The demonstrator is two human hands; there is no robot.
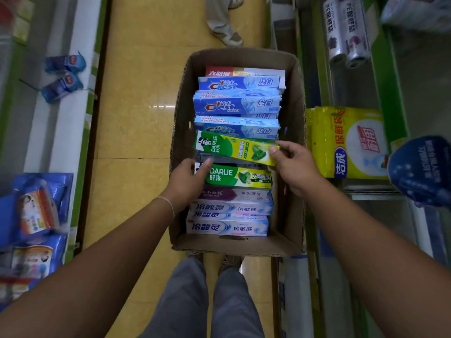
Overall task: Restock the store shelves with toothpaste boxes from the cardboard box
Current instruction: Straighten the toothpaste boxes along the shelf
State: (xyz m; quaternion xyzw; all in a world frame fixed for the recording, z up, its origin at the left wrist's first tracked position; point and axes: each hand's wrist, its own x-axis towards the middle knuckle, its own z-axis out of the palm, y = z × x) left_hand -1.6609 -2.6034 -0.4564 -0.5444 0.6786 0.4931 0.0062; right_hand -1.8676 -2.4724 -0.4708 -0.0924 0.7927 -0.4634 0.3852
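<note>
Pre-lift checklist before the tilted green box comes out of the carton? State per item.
1. Right hand has a grip on the tilted green toothpaste box: ok, thumb and fingers pinch its right end.
2. Left hand is off that box: ok, it rests on the lower green box.
3. Box is free of its neighbours: ok, it sits raised and askew above the row.
4. Path up out of the cardboard box is open: ok, nothing overhangs it.
5. Free slot on the target shelf: cannot tell, no toothpaste shelf in view.
6. Aisle clear: not ok, another person's foot stands just beyond the carton.
</note>
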